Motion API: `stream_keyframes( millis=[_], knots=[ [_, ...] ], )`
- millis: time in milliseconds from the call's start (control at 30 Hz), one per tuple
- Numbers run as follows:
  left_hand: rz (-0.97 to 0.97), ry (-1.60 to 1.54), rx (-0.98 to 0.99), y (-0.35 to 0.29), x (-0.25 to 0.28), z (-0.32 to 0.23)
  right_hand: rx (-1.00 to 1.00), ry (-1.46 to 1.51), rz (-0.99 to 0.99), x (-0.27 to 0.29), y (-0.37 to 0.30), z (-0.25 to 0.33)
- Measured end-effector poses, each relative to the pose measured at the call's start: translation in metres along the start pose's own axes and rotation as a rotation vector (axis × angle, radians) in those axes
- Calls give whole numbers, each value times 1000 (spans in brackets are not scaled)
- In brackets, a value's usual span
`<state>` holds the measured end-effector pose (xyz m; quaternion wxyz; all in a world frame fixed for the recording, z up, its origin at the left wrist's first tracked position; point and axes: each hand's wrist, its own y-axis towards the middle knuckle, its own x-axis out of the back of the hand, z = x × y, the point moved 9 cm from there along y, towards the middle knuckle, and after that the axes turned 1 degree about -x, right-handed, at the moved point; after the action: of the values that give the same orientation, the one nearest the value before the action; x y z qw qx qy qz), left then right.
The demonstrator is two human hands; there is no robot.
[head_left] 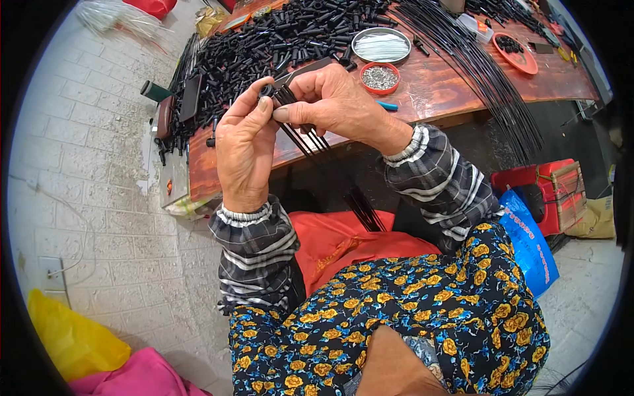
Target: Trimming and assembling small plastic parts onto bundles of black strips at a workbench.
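My left hand (243, 155) is raised over the table's near edge, its thumb and fingers closed on a small black part with a round end (267, 90). Close beside it, my right hand (343, 102) pinches the upper ends of several thin black rods (353, 195) between thumb and fingers. Those rods slant down to the right, their far ends over the red cloth (317, 247) on my lap. Both thumbs nearly meet at the black part. Whether the rod ends are joined to it is hidden by my fingers.
A heap of black tubular pieces (264, 49) covers the wooden table (442, 86). Nearby are a round tin of white sticks (381, 46), a red dish of small metal bits (380, 78) and a bundle of long black rods (489, 82) overhanging the edge. A red box (528, 188) stands right.
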<state>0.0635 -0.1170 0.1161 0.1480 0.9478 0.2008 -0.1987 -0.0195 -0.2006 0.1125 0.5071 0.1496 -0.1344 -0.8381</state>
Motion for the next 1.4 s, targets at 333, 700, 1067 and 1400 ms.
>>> stream_keyframes(
  millis=[333, 700, 1067, 1400],
  knots=[
    [31, 30, -17, -1, -9, -3, -112, -73, 64, 2, 1, 2],
    [140, 41, -75, -2, -9, -6, -90, 79, 92, -3, -6, -1],
    [274, -86, -89, -3, -10, 1, -155, 67, 153, -2, -11, 0],
    [398, 15, -198, -6, -18, -9, -267, -24, 212, -7, -12, 2]
  ],
)
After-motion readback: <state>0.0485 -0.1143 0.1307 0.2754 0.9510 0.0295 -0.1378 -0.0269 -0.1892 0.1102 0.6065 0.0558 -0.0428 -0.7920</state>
